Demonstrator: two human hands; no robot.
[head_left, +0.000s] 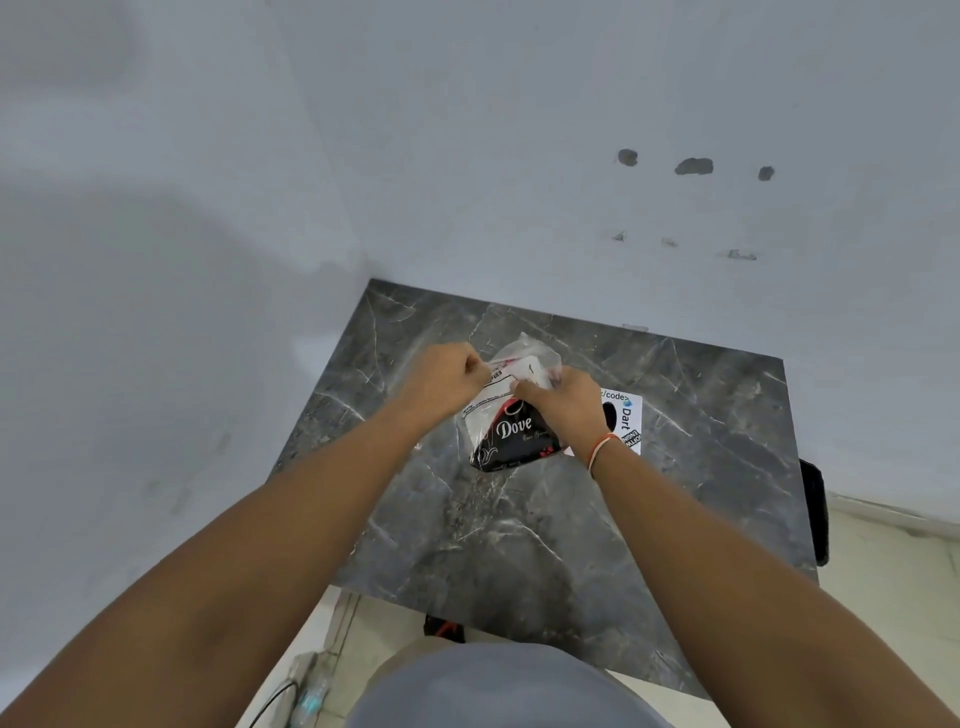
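Both hands pinch the clear bag's (485, 415) mouth: your right hand (563, 402) on the sticker sheet's (629, 423) side, your left hand (441, 382) farther off. Its Dove box (519, 439) hangs lengthwise below, beside that sheet.

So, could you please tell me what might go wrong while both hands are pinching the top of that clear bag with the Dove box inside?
1. The left hand and right hand both pinch the thin clear bag near its top; a hard pull could tear it.
2. The Dove box sits tilted inside, so it might tip or slide on the marble table.
3. The printed sheet lies beneath the right wrist and could get dragged.
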